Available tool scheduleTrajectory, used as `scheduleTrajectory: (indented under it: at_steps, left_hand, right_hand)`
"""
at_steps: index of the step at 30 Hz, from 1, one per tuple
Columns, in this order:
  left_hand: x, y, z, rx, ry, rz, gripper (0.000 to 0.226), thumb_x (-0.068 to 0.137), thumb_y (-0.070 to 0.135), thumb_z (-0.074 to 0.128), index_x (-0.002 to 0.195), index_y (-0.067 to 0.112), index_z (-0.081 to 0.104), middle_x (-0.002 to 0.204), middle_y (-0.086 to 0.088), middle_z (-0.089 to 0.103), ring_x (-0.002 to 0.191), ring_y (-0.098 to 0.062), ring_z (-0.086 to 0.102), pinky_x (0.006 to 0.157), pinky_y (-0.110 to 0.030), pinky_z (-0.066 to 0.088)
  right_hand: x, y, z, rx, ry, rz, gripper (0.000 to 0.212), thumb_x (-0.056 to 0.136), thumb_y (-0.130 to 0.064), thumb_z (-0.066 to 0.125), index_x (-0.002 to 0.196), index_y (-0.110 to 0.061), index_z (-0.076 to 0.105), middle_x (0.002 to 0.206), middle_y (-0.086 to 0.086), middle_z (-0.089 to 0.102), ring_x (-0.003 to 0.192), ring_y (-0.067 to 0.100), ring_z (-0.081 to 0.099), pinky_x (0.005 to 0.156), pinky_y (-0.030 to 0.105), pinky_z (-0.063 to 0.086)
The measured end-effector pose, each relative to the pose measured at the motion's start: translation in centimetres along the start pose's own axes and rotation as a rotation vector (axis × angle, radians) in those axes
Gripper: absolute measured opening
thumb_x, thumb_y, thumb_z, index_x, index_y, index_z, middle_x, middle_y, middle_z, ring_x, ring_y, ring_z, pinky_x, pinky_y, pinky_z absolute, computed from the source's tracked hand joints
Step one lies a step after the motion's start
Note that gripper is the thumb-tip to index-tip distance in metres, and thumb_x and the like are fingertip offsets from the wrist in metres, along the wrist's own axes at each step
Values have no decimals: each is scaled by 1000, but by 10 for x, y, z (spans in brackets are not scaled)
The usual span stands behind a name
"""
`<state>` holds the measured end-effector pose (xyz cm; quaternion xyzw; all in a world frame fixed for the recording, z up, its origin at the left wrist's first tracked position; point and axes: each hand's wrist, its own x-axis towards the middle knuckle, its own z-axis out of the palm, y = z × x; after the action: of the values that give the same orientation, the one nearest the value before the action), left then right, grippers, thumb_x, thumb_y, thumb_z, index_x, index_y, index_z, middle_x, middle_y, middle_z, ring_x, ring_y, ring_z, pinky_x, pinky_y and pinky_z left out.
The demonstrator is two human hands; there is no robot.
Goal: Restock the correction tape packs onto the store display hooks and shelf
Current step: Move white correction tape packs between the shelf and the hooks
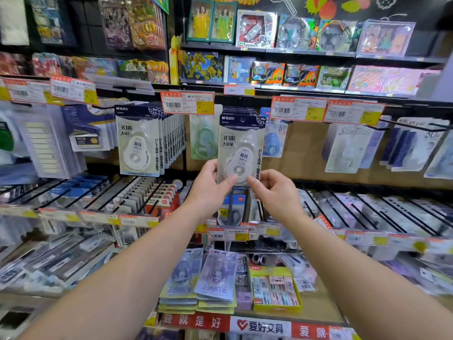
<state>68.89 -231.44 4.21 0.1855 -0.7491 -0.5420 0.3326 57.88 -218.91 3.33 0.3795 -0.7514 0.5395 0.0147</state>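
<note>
Both forearms reach in from bottom edge. Left hand (pixel 208 190) pinches lower left of correction tape pack (pixel 241 148), thumb on front. Right hand (pixel 274 192) pinches lower right edge. Pack upright, raised in front of hooks, below price tag (pixel 187 103). Matching packs (pixel 147 138) hang on hook to left. Purple packs (pixel 217 276) stacked on shelf (pixel 316 305) below.

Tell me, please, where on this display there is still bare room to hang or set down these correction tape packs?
The backboard is bare between the blue tape pack and the pale pack on the right. The bottom shelf shows bare wood right of the yellow box. The full hook of matching packs at left is crowded, as are the lower rows of hooks.
</note>
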Motion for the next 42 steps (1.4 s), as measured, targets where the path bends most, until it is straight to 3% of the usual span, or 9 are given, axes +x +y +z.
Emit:
scheduleTrajectory:
  at_steps: [7,11,17,21,24,27,30,37,42]
  left_hand:
    - [6,-2,2,-8,17,-27,43,94,23,65,132,24,47,116,3,69,103,-14,66,93,-41,55]
    - [10,-3,3,-4,28,-16,44,93,24,65,134,24,47,116,0,68,101,-15,66,87,-36,57]
    - [23,-13,6,69,31,-10,46,93,28,64,137,26,48,121,7,66,108,-13,64,95,-40,54]
    - [41,-16,9,264,70,8,53,94,35,61,143,25,44,122,6,65,112,-13,60,92,-30,47]
    - [55,-17,11,381,122,-27,67,95,39,59,152,18,30,121,1,65,112,-18,60,91,-35,46]
    - [64,-19,12,463,130,36,44,96,37,57,135,18,50,118,-1,67,108,-21,62,89,-35,49]
    - [69,-22,12,587,123,123,33,97,38,54,122,17,57,114,-4,66,103,-24,62,84,-36,51]
    - [83,-25,13,802,102,126,42,96,37,55,128,11,49,119,-12,60,111,-31,56,88,-44,49]
    - [91,-28,13,898,86,112,53,94,40,57,135,9,42,123,-14,59,115,-34,55,91,-47,49]
  right_hand:
    - [7,3,4,2,12,-9,25,89,-46,66,90,-20,66,81,14,69,80,32,65,74,45,56]
    - [11,5,4,-7,13,-8,25,90,-46,65,90,-21,66,81,13,69,71,25,63,72,41,55]
    - [22,14,8,-39,12,25,24,91,-47,64,90,-24,63,80,8,67,68,12,56,69,37,54]
    - [37,19,16,-156,20,12,28,94,-47,59,103,-21,61,81,-4,63,75,13,58,67,31,49]
    - [53,23,24,-239,45,14,40,96,-47,55,118,-14,60,89,-6,60,84,15,57,70,30,43]
    - [65,27,30,-302,59,27,41,97,-49,51,113,-12,60,84,-7,55,80,16,53,65,29,36]
    - [72,26,32,-350,63,50,35,98,-48,48,102,-16,59,83,-6,55,82,18,53,65,30,35]
    - [83,25,37,-408,65,63,37,99,-47,46,87,-14,56,81,0,57,79,22,54,63,32,36]
    - [89,24,37,-437,37,96,34,99,-48,45,88,-17,52,85,-1,56,81,20,52,65,31,34]
